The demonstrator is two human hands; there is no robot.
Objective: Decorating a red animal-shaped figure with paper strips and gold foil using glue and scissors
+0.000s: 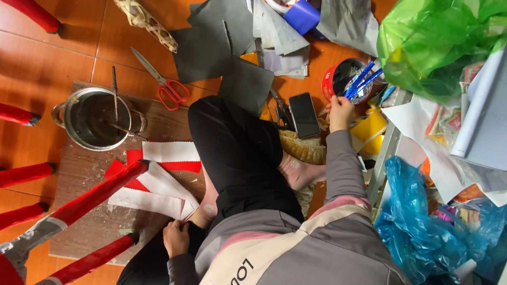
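Person sits cross-legged on the orange tiled floor [47, 79], seen from above. Right hand [339, 108] is up at the round red tin [338, 79] w/ blue pens [362, 79] sticking out; fingers curled onto the tin's near rim, touching it. Tin sits toward the floor's far-right side, just right of a black smartphone [304, 114] lying flat. Left hand [176, 237] rests low by the knee, fingers folded in, at the near edge of the white and red fabric strips [158, 179]; can't tell if it grips them. Strips lie on a brown wooden board [90, 221], beside a steel pot [97, 117]. Red-handled scissors [163, 84] lie beyond the board.
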